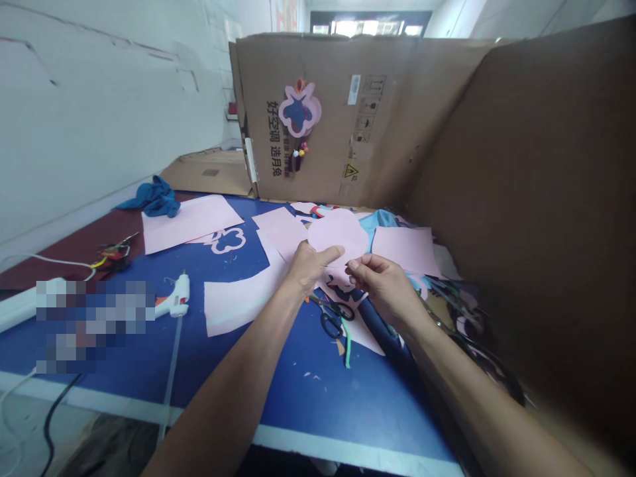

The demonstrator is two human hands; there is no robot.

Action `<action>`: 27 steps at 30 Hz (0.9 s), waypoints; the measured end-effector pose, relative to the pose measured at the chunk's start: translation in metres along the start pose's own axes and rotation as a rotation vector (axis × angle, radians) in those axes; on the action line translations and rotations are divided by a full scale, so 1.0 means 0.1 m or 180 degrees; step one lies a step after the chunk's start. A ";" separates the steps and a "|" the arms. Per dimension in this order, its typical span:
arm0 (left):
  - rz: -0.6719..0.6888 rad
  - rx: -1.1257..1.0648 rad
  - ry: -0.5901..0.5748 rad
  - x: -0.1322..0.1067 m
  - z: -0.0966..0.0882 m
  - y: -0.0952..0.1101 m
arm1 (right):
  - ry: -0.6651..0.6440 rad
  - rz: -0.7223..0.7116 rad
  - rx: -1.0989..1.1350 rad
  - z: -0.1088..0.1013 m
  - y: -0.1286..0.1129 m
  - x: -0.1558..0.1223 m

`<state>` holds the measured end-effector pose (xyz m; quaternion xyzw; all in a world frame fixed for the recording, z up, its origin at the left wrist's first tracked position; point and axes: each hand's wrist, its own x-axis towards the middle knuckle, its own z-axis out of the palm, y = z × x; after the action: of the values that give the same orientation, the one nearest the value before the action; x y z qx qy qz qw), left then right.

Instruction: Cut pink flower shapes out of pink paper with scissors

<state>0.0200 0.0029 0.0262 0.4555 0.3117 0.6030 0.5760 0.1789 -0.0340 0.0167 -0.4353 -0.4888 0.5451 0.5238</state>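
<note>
My left hand (309, 264) grips a pale pink paper cutout (342, 230) with a rounded, scalloped outline, its thumb lying over the lower edge. Close to the right of that edge, my right hand (381, 278) has thumb and forefinger pinched together. Something small and dark shows at those fingertips, too small to name. Below the two hands, scissors with black handles (332, 324) lie on the blue table (308, 404). A green strip (347, 348) is beside them.
Pink paper sheets (238, 306) lie around. A white glue gun (177, 298) and a flower-shaped paper outline (229, 240) are to the left. A cardboard wall (412, 86) stands behind, with a flower decoration (315, 109) on it. Blue cloth (158, 197) lies at the back left.
</note>
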 end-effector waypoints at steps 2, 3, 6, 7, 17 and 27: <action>-0.0037 -0.0062 0.0050 0.01 0.00 0.01 | -0.0019 -0.0036 0.0009 -0.01 0.00 0.00; -0.0062 -0.0091 0.0078 0.01 -0.01 0.01 | -0.0025 -0.0034 0.0001 -0.02 -0.01 0.00; -0.0114 -0.0151 0.0151 0.02 -0.02 0.02 | 0.0002 0.0025 -0.0087 -0.04 -0.02 0.01; -0.0133 -0.0162 0.0159 0.03 -0.02 0.02 | 0.0024 0.0062 -0.0132 -0.06 -0.02 0.02; -0.0371 0.0102 -0.0076 -0.03 0.00 0.01 | 0.0396 -0.0275 -0.0113 -0.17 -0.06 0.10; -0.0720 0.0505 -0.0374 -0.08 0.02 -0.04 | 0.0523 -0.0558 -0.0264 -0.20 -0.14 0.09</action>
<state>0.0232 -0.0047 0.0220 0.4961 0.3734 0.4800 0.6197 0.1996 -0.0243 0.0281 -0.4554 -0.5025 0.4391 0.5893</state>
